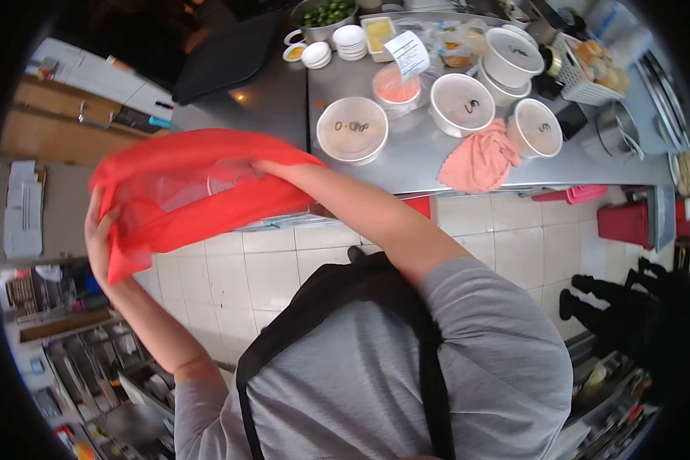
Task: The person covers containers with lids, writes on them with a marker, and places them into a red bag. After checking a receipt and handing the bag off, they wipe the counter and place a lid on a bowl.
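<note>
A red plastic bag [230,211] is stretched out over the floor and the counter's front edge, its mouth spread wide. At its left end my left hand [100,222] grips the rim with curled fingers. My right hand [272,167] reaches into the bag's opening, and its fingers are mostly hidden by the red film. Inside the bag there is a pale, translucent item [222,178] with dark marks, too blurred to name. Just right of the bag, a lidded white tub [353,129] with writing on its lid stands on the steel counter [276,115].
More lidded tubs [462,104] stand on the counter beside a pink cloth [481,157]. Behind them are small white bowls [350,41], a pot of green vegetables [326,14] and a white basket [586,77]. Another person's dark-clothed legs [606,299] show at right.
</note>
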`<state>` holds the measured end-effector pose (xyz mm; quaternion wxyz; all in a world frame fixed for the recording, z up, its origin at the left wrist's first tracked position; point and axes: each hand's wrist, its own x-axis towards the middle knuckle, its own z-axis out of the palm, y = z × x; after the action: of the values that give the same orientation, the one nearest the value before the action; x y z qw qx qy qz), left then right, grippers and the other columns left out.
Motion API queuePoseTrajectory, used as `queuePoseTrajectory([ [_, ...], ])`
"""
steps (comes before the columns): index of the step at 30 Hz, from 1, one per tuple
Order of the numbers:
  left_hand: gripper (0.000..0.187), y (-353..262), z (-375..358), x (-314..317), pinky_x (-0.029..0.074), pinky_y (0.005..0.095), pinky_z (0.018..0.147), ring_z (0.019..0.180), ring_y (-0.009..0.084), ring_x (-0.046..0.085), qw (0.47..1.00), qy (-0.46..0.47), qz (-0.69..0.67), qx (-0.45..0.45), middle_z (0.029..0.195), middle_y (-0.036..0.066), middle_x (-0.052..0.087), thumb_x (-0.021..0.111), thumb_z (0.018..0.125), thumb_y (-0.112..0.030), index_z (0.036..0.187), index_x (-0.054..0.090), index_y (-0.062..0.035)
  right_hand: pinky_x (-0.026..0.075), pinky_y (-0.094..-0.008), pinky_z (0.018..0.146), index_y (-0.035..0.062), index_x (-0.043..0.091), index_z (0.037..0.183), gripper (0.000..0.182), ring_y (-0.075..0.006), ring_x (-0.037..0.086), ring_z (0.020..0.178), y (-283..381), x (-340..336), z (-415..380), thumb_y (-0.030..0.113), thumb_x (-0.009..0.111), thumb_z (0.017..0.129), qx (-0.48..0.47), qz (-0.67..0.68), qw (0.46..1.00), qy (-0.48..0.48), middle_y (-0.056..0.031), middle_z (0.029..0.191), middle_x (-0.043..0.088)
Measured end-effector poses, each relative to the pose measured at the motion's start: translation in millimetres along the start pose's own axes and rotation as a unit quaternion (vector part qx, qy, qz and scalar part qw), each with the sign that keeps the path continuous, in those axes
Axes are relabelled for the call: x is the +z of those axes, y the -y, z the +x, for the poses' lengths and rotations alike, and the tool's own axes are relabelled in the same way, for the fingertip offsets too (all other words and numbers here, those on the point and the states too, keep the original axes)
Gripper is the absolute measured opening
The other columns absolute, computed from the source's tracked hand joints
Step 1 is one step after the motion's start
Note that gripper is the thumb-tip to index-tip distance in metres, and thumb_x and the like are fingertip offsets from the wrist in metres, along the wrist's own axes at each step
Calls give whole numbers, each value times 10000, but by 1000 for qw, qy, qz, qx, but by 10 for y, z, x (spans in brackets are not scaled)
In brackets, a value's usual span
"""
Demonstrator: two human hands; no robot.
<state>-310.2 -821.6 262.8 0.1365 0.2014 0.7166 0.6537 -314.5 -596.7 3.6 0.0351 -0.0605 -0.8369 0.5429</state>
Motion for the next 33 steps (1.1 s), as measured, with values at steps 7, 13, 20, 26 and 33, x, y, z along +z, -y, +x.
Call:
queuePoseTrajectory([
  [7, 593, 1136, 124, -840, 424, 275, 867, 1048, 178, 500, 985, 12, 171, -4, 1242, 104, 451, 381, 742, 90, 1322, 308, -10, 449, -320, 778, 76, 576, 1080, 317, -279, 577, 918, 598, -544, -89, 126, 507, 775, -81, -248, 959, 107, -130, 933, 624],
  [13, 609, 1178, -57, -420, 415, 244, 847, 1022, 162, 505, 995, -33, 52, -82, 1211, 102, 471, 379, 730, 107, 1323, 305, -7, 451, -311, 782, 25, 616, 957, 239, -206, 588, 820, 326, -2689, -1173, 177, 555, 783, -126, 180, 932, -288, -109, 944, 609],
  [20, 572, 1183, 104, -454, 428, 273, 850, 1042, 183, 496, 991, -52, 100, -77, 1204, 110, 464, 370, 747, 61, 1312, 316, -11, 511, -401, 691, -43, 567, 1008, 329, -338, 631, 726, -1552, -4942, -1818, 155, 463, 767, 386, -272, 831, -294, -187, 974, 603],
  [26, 589, 1037, 179, -270, 452, 254, 782, 914, 164, 540, 985, -108, 115, -72, 1144, 103, 498, 359, 764, 77, 1337, 269, -22, 540, -257, 528, -158, 469, 998, 294, -265, 638, 616, -1383, -4788, -2059, 18, 414, 769, 112, 179, 828, -520, -210, 848, 584],
  [33, 561, 1031, 239, -285, 467, 265, 762, 881, 162, 550, 989, -85, 102, -64, 1112, 102, 516, 370, 760, 71, 1310, 314, -20, 496, -246, 588, 5, 501, 1095, 344, -129, 596, 727, -258, -3565, -1682, 137, 533, 779, -44, 203, 951, -229, -53, 890, 597],
])
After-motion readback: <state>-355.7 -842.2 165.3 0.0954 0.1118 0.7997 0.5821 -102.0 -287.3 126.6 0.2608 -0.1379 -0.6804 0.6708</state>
